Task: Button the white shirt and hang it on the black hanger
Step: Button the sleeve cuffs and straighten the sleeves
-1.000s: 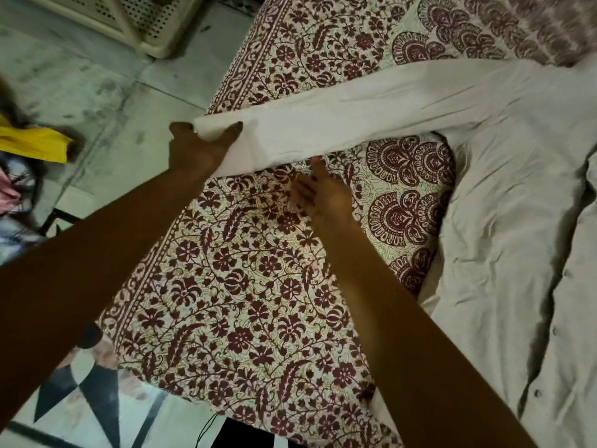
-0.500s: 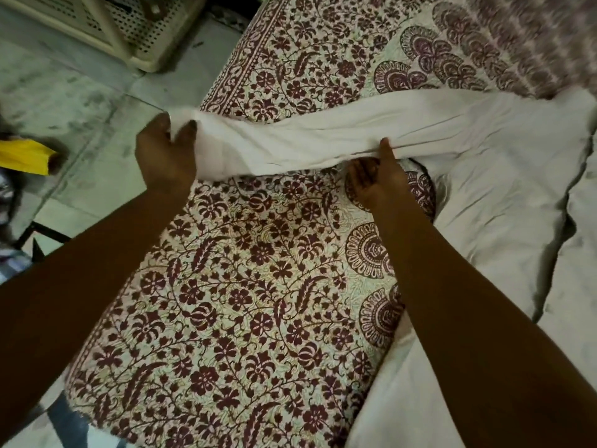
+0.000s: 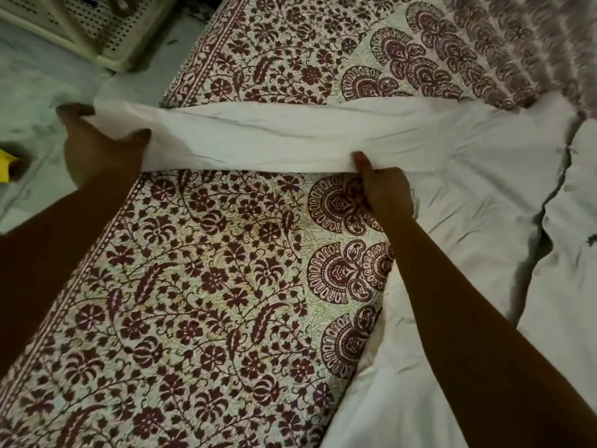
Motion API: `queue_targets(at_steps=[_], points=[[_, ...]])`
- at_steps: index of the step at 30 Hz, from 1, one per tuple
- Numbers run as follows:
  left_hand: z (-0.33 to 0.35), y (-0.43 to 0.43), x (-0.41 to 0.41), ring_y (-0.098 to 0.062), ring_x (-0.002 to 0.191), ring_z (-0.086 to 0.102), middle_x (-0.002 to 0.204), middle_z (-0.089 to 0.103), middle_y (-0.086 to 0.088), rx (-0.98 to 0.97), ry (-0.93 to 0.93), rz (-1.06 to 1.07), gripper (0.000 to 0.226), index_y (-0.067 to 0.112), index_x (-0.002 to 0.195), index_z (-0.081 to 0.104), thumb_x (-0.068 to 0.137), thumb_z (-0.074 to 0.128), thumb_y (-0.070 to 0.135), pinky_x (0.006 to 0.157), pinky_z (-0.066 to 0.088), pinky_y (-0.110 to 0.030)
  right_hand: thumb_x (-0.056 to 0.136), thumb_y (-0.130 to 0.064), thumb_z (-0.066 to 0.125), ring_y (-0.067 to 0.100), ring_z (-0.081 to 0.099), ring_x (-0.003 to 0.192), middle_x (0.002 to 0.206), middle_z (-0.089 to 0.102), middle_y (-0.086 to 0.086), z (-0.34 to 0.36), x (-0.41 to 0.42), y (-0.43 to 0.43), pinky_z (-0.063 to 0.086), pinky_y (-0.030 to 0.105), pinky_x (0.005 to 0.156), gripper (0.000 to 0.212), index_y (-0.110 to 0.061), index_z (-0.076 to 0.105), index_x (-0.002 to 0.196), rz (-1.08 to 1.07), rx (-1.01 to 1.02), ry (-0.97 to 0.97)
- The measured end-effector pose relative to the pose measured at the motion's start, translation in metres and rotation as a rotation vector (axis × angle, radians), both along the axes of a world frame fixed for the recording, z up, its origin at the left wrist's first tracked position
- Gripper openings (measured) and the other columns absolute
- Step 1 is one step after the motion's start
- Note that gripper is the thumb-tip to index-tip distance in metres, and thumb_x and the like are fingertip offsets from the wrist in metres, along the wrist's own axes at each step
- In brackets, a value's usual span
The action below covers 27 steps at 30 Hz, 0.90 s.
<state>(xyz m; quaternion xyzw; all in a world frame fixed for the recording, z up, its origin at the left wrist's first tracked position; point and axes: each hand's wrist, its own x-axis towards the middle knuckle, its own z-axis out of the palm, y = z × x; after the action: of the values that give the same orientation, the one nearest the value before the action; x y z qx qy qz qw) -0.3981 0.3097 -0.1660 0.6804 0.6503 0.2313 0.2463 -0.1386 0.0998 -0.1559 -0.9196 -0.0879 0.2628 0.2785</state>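
The white shirt (image 3: 484, 202) lies spread on the right side of the bed, its front opening showing as a dark gap at the far right. One long sleeve (image 3: 274, 137) stretches left across the bed to its edge. My left hand (image 3: 97, 153) grips the cuff end of that sleeve past the bed's left edge. My right hand (image 3: 384, 189) pinches the sleeve's near edge close to the shirt body. No black hanger is in view.
A maroon floral bedspread (image 3: 210, 286) covers the bed. A cream perforated plastic rack (image 3: 87, 24) stands on the pale floor at the top left. Something yellow (image 3: 6, 166) lies at the left edge.
My left hand went from pressing the cuff flat to gripping it and pulling it left past the bed edge. My right hand moved right and took hold of the sleeve's near edge.
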Motion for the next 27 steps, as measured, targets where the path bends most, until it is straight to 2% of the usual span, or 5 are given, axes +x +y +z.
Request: queue_targets(at_steps=[5,9,15,19,27], points=[[0.002,-0.022,0.027,-0.031,0.135,0.030,0.146,0.032,-0.011,0.253,0.178,-0.058,0.067,0.024,0.141,0.031,0.076,0.048,0.024,0.110,0.025,-0.047,0.089,-0.037,0.049,0.029,0.058,0.093,0.098,0.066,0.010,-0.003,0.007,-0.027,0.041,0.032,0.071,0.029,-0.013,0.064,0.098,0.209,-0.053,-0.598],[0.021,-0.051,0.098,-0.034,0.131,0.034,0.140,0.041,-0.016,0.384,0.153,-0.565,0.040,0.016,0.124,0.051,0.084,0.048,0.016,0.109,0.029,-0.047,0.083,-0.012,0.047,0.037,0.052,0.102,0.116,0.058,0.015,-0.030,0.017,-0.045,0.044,0.043,0.083,0.039,-0.010,0.057,0.121,0.359,-0.061,-0.627],[0.003,-0.077,0.217,-0.034,0.137,0.028,0.150,0.028,-0.016,0.079,0.234,-1.187,0.037,0.028,0.133,0.049,0.097,0.041,0.031,0.113,0.022,-0.040,0.087,-0.011,0.049,0.034,0.058,0.090,0.095,0.066,0.012,-0.025,0.035,-0.043,0.042,0.036,0.068,0.020,-0.008,0.060,0.103,0.336,0.019,-0.647],[-0.003,-0.074,0.271,-0.040,0.125,0.039,0.141,0.041,-0.015,0.029,0.383,-1.129,0.038,0.024,0.127,0.056,0.097,0.036,0.037,0.105,0.034,-0.048,0.079,-0.017,0.046,0.028,0.062,0.084,0.091,0.067,0.009,-0.026,0.042,-0.053,0.046,0.032,0.067,0.029,-0.010,0.065,0.100,0.484,0.196,-0.663],[0.003,-0.035,0.312,-0.034,0.104,0.059,0.109,0.066,-0.021,-0.047,0.267,-1.052,0.022,0.002,0.104,0.067,0.083,0.066,0.010,0.087,0.043,-0.032,0.084,-0.006,0.053,0.029,0.063,0.087,0.097,0.068,0.012,-0.037,0.057,-0.068,0.052,0.036,0.076,0.029,-0.006,0.067,0.110,0.652,0.379,-0.618]])
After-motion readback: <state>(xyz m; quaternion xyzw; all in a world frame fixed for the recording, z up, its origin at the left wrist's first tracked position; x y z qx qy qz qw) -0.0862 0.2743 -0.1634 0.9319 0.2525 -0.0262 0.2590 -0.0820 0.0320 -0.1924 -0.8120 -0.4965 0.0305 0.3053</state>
